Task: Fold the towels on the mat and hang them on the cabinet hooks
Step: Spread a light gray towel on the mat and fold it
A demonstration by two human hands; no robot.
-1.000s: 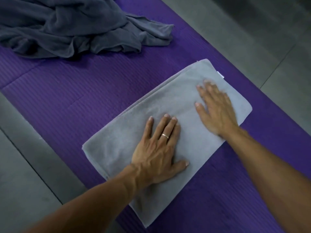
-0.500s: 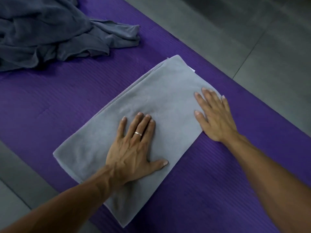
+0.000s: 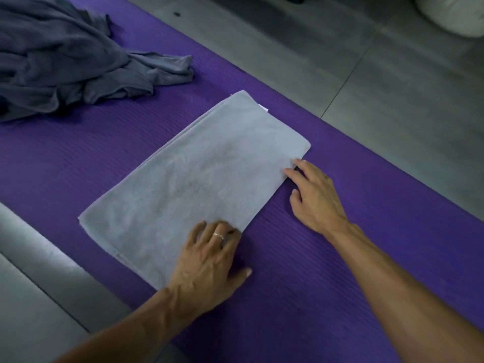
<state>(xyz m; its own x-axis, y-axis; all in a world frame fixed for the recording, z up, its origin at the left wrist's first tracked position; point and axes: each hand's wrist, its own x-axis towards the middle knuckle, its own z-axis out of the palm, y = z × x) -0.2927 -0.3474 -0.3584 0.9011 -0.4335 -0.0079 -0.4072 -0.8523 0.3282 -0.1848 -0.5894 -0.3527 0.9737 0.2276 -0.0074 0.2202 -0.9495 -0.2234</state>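
A light grey towel [image 3: 199, 184], folded into a long rectangle, lies flat and diagonal on the purple mat [image 3: 327, 271]. My left hand [image 3: 209, 263] rests at the towel's near long edge, its bent fingertips on the cloth and its thumb spread out on the mat. My right hand [image 3: 314, 197] lies on the mat beside the same edge further right, its fingertips just touching the towel's border near the right corner. Neither hand has cloth lifted. A crumpled dark grey towel [image 3: 65, 56] lies heaped at the far left of the mat.
Grey tiled floor [image 3: 379, 74] surrounds the mat on the right and far side. A grey strip of floor [image 3: 34, 297] runs along the mat's left edge. A pale rounded object [image 3: 455, 14] sits at the top right corner. No cabinet or hooks are in view.
Both hands have slid off the top of the light grey towel toward me, down to its near edge. The view has also shifted.
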